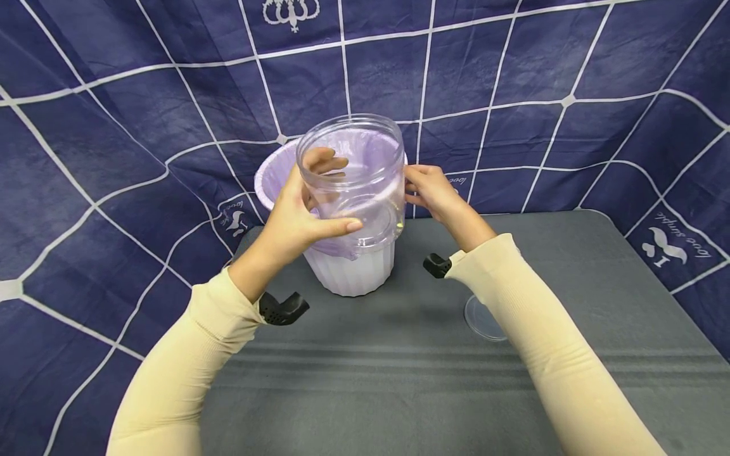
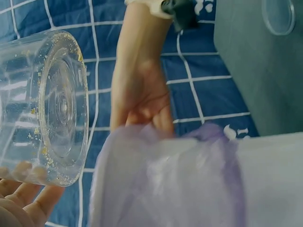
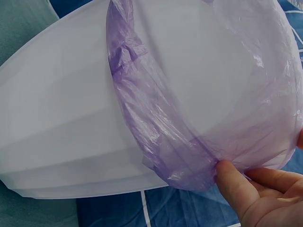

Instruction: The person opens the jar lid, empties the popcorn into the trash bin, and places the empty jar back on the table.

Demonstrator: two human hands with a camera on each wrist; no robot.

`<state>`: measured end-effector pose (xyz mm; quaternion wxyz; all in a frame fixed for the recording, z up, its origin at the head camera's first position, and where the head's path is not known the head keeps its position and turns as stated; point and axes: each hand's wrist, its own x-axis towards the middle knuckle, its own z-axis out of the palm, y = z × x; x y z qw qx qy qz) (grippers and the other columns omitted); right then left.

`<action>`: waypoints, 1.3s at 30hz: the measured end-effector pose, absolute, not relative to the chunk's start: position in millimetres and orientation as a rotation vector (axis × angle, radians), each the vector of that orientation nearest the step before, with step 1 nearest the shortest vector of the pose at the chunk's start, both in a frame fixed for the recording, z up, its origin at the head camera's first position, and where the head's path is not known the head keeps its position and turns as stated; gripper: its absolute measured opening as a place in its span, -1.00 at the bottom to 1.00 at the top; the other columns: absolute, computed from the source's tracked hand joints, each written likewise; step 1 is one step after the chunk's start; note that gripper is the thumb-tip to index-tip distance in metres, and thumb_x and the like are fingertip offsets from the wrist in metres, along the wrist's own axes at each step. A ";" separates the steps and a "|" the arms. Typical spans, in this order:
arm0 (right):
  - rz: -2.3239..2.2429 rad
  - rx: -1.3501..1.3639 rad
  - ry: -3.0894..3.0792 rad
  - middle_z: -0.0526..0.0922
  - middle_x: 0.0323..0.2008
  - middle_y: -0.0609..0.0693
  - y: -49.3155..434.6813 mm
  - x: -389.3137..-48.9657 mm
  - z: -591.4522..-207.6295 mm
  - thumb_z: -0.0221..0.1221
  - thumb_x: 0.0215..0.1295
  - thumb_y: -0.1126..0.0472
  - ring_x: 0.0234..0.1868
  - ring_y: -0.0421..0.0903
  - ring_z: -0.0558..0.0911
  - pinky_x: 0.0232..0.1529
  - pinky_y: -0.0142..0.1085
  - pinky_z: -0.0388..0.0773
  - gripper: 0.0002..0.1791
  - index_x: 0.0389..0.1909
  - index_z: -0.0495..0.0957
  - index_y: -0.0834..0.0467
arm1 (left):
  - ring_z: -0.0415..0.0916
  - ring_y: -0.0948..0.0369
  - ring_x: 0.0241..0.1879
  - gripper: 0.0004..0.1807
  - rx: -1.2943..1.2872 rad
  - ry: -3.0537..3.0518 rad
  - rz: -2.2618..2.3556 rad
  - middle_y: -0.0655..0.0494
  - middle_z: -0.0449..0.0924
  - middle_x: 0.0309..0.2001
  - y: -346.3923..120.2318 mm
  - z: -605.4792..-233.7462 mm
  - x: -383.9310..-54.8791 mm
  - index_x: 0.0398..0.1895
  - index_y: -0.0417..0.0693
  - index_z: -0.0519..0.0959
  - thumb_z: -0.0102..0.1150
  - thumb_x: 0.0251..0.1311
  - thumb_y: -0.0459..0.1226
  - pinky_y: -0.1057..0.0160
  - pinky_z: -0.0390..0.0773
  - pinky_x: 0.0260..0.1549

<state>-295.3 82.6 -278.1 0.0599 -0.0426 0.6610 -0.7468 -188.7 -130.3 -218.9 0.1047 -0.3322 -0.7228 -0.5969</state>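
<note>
My left hand (image 1: pixel 291 212) grips a clear plastic jar (image 1: pixel 376 218), thumb along its near side and fingers at its far side, over the front of a bin. Yellowish crumbs cling round the jar's base, as the left wrist view shows. Behind and below it stands the white ribbed bin (image 1: pixel 356 275), lined with a thin purple bin liner (image 3: pixel 147 109) folded over its rim. At the bin's right side my right hand (image 1: pixel 430 190) pinches the liner's edge between thumb and fingers, clearest in the right wrist view.
A clear round lid (image 1: pixel 481 320) lies on the grey tabletop (image 1: pixel 353 392), partly hidden by my right sleeve. Blue cloth (image 1: pixel 467 69) with white grid lines hangs behind and at both sides.
</note>
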 end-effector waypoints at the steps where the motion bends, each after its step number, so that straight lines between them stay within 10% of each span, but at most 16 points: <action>1: -2.265 -0.135 2.003 0.51 -0.34 0.02 82.8 -295.1 -278.4 0.01 0.28 0.18 -0.22 -0.12 0.54 -0.08 -0.22 0.46 -0.59 0.00 0.39 0.43 | 0.28 0.13 0.10 -0.08 -1.007 -2.125 -1.746 -0.03 0.33 0.10 -129.5 -222.2 -187.3 0.16 -0.21 0.14 0.41 -0.39 -0.54 0.11 0.29 0.05; 8: -2.255 -0.160 2.025 0.51 -0.39 -0.01 83.7 -295.0 -278.8 0.01 0.29 0.17 -0.34 -0.21 0.53 -0.25 -0.35 0.53 -0.53 0.05 0.35 0.47 | 0.27 0.04 0.11 0.00 -1.140 -2.060 -1.789 -0.08 0.30 0.12 -126.6 -247.4 -178.5 0.17 -0.25 0.12 0.53 -0.40 -0.27 0.10 0.22 0.11; 39: -2.244 -0.152 1.996 0.45 -0.29 0.05 84.4 -294.0 -276.3 -0.02 0.30 0.17 -0.16 -0.07 0.51 -0.07 -0.23 0.45 -0.50 0.11 0.29 0.47 | 0.28 -0.07 0.10 0.03 -1.040 -2.394 -1.672 -0.23 0.30 0.08 -111.9 -352.1 -140.3 0.13 -0.43 0.12 0.52 -0.54 -0.45 -0.01 0.24 0.08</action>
